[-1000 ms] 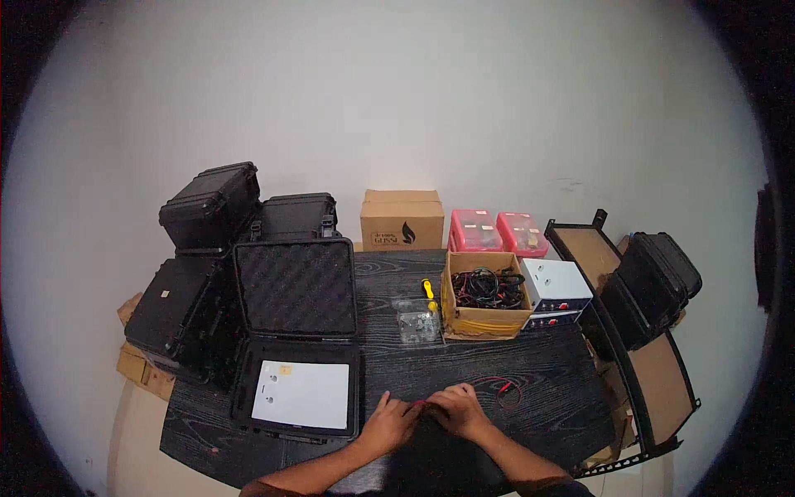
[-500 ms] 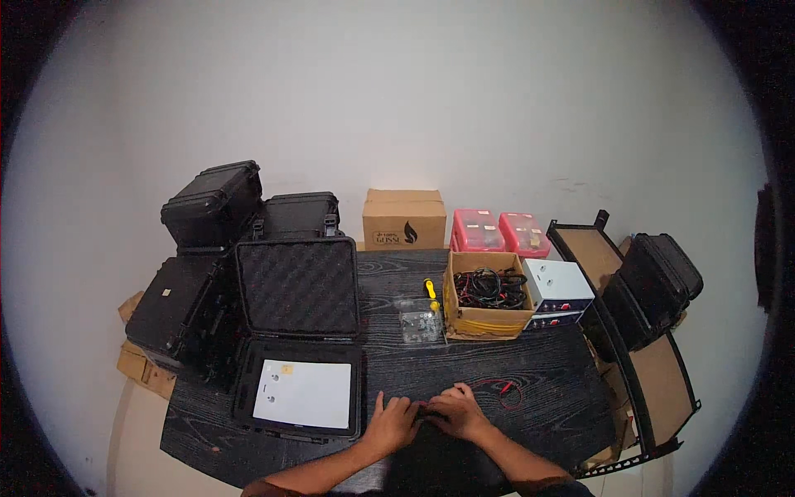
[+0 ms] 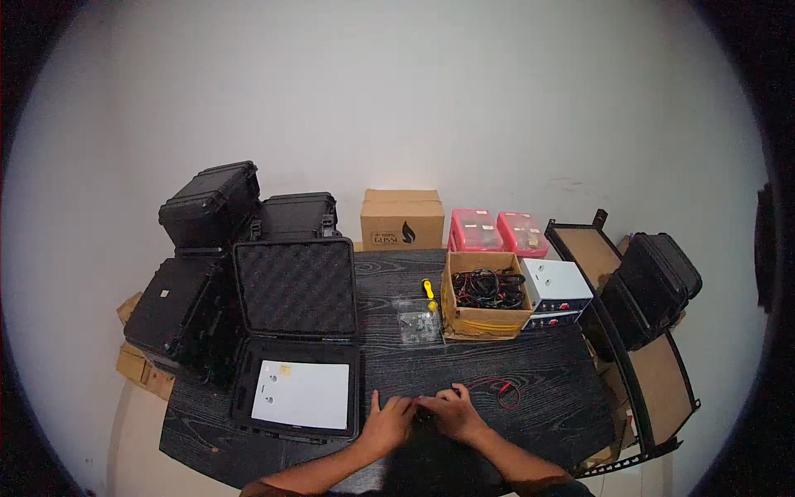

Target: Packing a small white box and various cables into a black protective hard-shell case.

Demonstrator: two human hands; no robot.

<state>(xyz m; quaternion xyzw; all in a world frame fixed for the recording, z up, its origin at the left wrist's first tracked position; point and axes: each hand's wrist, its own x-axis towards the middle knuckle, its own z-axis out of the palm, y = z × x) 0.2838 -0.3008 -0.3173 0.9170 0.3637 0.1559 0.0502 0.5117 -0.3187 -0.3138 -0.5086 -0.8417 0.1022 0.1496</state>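
Observation:
Low over the near edge of the dark table, my left hand [image 3: 391,426] and my right hand [image 3: 452,414] meet, fingertips pinched together. A small dark item seems to lie between them, mostly hidden by the fingers. From behind my right hand a thin red cable [image 3: 515,402] runs out and curls on the tabletop, with a red clip [image 3: 504,388] on it. My left thumb side stands raised near an open black hard case [image 3: 358,389], whose lid has dark wavy foam. Inside the case sits a white-topped instrument [image 3: 306,396].
A cardboard box of tangled cables [image 3: 487,321] stands beyond my hands, next to stacked white instruments [image 3: 559,282]. Left of it lie a clear plastic bag [image 3: 418,325] and a yellow tool [image 3: 428,288]. Black cases [image 3: 178,298] pile up at left; a black rack frame [image 3: 617,331] leans at right.
My hands stay together, with small finger shifts; the right hand turns slightly and its knuckles close in. The whole view has slid a little. The cable and case stay put.

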